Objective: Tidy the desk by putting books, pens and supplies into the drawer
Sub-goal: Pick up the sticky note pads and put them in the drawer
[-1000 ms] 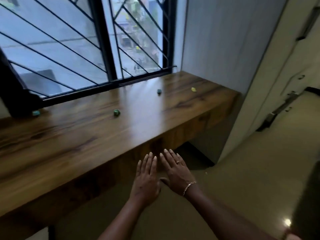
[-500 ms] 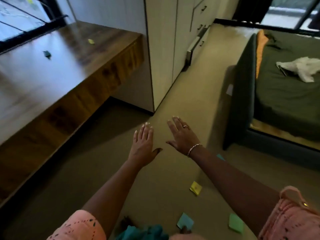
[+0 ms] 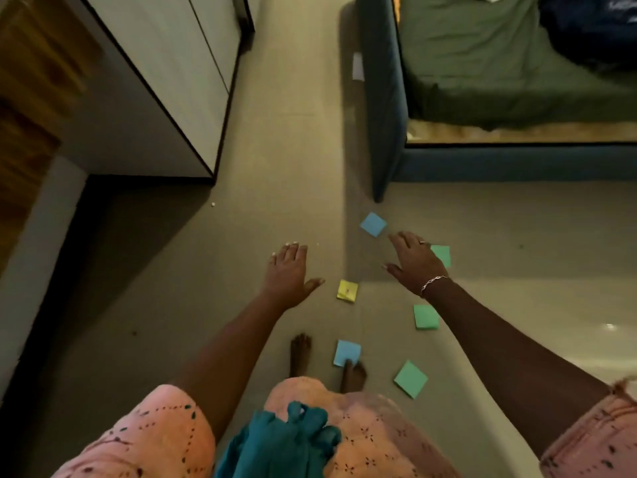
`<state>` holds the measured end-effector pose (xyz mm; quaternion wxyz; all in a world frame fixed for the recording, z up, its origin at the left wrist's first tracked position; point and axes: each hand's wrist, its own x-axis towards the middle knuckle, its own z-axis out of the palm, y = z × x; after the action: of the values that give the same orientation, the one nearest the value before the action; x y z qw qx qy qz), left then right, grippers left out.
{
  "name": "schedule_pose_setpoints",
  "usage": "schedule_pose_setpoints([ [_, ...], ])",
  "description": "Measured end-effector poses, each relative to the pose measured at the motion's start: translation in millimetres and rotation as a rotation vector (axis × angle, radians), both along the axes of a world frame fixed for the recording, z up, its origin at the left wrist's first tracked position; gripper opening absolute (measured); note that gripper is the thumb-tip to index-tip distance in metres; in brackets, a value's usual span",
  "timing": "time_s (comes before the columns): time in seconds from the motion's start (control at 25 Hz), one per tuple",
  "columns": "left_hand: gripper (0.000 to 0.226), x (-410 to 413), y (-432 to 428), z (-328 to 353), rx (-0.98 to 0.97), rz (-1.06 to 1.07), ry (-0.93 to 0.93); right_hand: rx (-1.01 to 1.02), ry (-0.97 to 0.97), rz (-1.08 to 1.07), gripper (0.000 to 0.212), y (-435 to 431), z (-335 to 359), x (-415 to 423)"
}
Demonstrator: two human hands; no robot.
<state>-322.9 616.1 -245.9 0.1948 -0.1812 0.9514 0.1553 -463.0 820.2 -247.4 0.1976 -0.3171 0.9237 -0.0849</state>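
Now left hand [image 3: 287,270] and right hand [image 3: 413,262] both spread flat, holding nothing; yellow note [image 3: 347,290] on floor [image 3: 275,150] between them, nearer left thumb

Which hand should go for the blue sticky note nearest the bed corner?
Right. The right hand is open, its fingers close beside the blue note in view; the left hand is farther off.
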Motion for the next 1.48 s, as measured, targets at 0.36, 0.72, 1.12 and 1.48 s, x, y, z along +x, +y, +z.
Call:
schedule_pose_setpoints([
  [0.36, 0.067, -21, 27, -116, 0.161, -0.239, -0.228, 0.176, -0.187, -0.327, 0.062, 90, -101, 38],
  [0.72, 0.054, -13, 99, -324, 0.170, -0.390, -0.344, 0.363, -0.361, -0.345, 0.059, 167, -306, 95],
  [1.12, 0.066, 30, 151, -565, -0.043, -0.669, -0.362, 0.483, -0.323, -0.331, 0.056, 237, -560, 139],
  [1.48, 0.057, 56, 162, -645, -0.133, -0.708, -0.162, 0.480, -0.342, -0.491, 0.072, 255, -643, 134],
])
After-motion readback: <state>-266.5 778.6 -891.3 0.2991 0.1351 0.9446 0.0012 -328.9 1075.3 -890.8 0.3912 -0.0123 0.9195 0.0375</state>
